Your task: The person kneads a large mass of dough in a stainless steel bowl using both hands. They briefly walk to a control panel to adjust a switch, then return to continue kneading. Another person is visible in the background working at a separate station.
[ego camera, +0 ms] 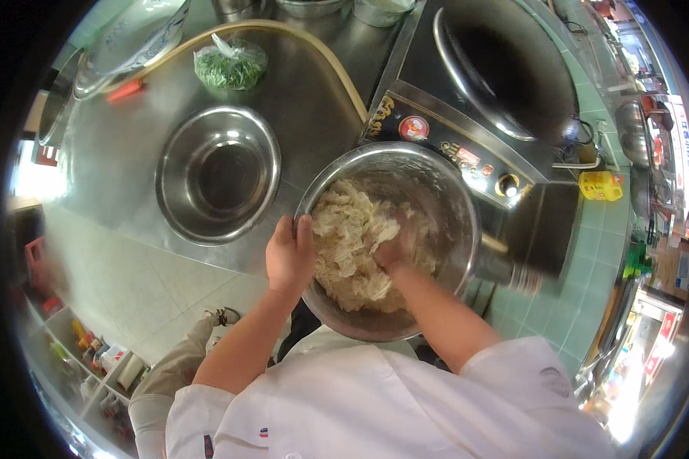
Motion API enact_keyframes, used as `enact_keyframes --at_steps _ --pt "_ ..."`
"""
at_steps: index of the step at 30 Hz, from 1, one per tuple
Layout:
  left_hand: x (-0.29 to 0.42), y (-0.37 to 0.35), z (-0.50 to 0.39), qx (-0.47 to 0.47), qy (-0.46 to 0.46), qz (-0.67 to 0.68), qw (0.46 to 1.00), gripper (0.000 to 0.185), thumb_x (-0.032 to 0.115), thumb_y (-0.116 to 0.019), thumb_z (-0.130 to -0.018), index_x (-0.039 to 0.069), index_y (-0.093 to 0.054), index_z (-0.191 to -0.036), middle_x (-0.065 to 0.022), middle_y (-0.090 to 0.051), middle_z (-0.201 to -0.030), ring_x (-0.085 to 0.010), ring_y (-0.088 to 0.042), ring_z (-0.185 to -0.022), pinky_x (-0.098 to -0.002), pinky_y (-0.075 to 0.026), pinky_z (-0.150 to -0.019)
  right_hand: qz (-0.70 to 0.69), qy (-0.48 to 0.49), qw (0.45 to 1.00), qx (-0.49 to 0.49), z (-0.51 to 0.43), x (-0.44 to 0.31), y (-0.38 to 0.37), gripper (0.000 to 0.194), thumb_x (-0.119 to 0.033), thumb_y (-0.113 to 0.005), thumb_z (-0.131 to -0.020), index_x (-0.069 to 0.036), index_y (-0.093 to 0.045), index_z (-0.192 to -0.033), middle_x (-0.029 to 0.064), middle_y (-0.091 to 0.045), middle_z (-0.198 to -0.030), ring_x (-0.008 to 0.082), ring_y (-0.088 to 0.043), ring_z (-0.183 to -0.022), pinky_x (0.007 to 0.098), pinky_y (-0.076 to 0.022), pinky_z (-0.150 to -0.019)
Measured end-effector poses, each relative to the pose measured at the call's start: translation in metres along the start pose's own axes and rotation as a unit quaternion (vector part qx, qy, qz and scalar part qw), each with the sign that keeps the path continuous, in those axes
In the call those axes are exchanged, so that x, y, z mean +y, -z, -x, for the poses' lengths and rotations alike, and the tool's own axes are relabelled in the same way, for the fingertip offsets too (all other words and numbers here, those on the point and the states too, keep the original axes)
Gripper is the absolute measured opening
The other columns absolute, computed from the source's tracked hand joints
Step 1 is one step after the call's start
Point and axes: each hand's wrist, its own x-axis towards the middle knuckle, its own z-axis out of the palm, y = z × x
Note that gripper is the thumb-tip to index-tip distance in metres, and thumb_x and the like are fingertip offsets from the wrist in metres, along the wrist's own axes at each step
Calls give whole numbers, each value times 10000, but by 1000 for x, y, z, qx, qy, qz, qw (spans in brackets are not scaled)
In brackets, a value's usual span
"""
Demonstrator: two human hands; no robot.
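My left hand grips the left rim of a large stainless steel bowl, thumb on top of the edge. A lumpy, pale, shaggy dough fills the left and middle of the bowl. My right hand is down inside, against the right side of the dough. Motion blur and dough hide its fingers, so I cannot tell whether they close on anything. Wet, floury smears coat the bowl's inner wall. To the left, a second, smaller steel basin stands on the metal worktop.
A knotted plastic bag of chopped greens sits behind the basin. A tan hose curves across the worktop. At right rear is a big wok above a stove's control panel. A person's leg is close on my left.
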Motion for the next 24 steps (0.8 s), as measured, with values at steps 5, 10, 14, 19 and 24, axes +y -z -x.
enact_keyframes --at_steps 5,10,14,19,24 --pt "1 1 0 -19 19 37 999 369 342 -593 -1044 18 -565 -870 -188 -645 -747 -375 -632 -705 -450 -490 -668 25 -30 999 -7 -59 20 -26 607 -380 -718 -857 -62 -601 -1361 142 -627 -1342 320 -578 -1235 379 -465 -1037" --pt "1 4 -1 -12 -8 6 1000 378 356 -589 -1039 17 -565 -873 -199 -655 -770 -412 -638 -746 -465 -493 -687 61 -57 995 -53 -88 16 -22 572 -369 -658 -909 -73 -596 -1394 153 -616 -1390 307 -573 -1279 366 -441 -1081" --pt "-1 4 0 -1 -12 -30 999 438 435 -542 -1039 18 -578 -909 -225 -675 -857 -449 -644 -854 -500 -496 -771 93 -62 980 -164 -91 13 -5 567 -393 -603 -959 -61 -581 -1417 178 -610 -1411 308 -577 -1295 367 -437 -1096" --pt "-3 3 3 11 -3 -43 999 508 512 -496 -1034 21 -603 -958 -245 -682 -941 -465 -640 -957 -534 -482 -848 169 109 956 -215 -83 31 9 604 -488 -511 -974 -19 -647 -1330 257 -617 -1387 407 -601 -1273 458 -467 -1074" --pt "-3 3 4 17 -9 -53 998 511 513 -497 -1035 19 -610 -979 -238 -689 -966 -461 -641 -975 -517 -487 -852 -18 42 934 -353 -43 40 86 631 -490 -434 -999 -19 -615 -1378 260 -580 -1441 422 -541 -1349 478 -396 -1146"
